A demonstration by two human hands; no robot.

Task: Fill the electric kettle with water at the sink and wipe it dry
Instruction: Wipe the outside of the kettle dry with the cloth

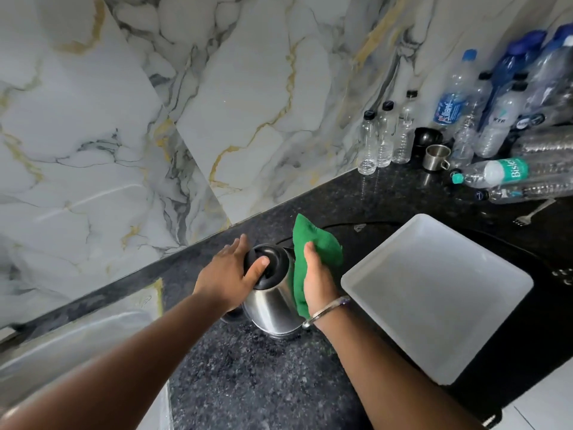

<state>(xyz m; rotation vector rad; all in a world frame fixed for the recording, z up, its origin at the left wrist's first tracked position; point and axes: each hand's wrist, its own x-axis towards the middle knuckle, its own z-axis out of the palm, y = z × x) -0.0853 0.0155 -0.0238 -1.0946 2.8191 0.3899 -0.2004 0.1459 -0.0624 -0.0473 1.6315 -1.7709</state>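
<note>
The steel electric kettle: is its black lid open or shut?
Shut: the black lid sits flat on the steel electric kettle.

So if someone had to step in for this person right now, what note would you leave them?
Left hand: open, resting on the kettle lid, steadying it.
Right hand: pressing the green cloth against the kettle's side.
Kettle stands upright on the counter, left of the white tray.
Done: kettle is away from the sink; fill level not visible.
Left: finish wiping.
</note>
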